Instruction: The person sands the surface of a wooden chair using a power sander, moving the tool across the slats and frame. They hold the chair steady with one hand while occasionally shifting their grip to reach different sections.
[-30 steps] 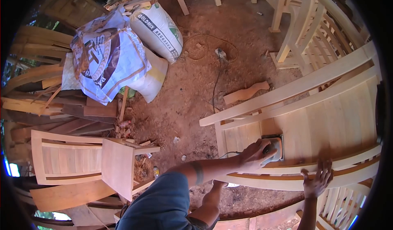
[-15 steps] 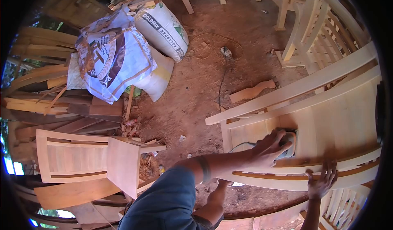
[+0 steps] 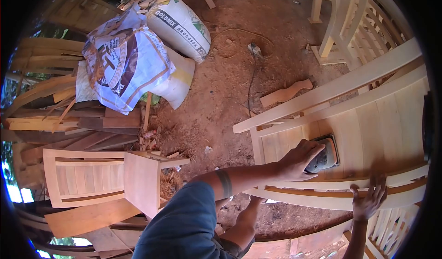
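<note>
A dark power sander (image 3: 323,157) rests on the pale slatted panel (image 3: 363,125) of a wooden chair or bench. My left hand (image 3: 297,161) is wrapped round its near end, thumb and fingers pressed on the body. On the curved double rail (image 3: 317,184) along the panel's lower edge lies my right hand (image 3: 369,197), fingers spread across it and thumb apart. Another long rail (image 3: 331,91) borders the panel's upper side.
A small wooden chair (image 3: 142,178) stands at the lower left, near stacked boards (image 3: 41,123). Filled sacks (image 3: 179,26) lie at the upper left. More chair frames (image 3: 343,22) stand upper right. A cable (image 3: 251,86) crosses the dirt floor beside a loose curved wood piece (image 3: 286,93).
The sander in my left hand has turned and shifted on the panel, showing more of its body. My right hand has moved slightly right along the rail. The whole view has shifted a little.
</note>
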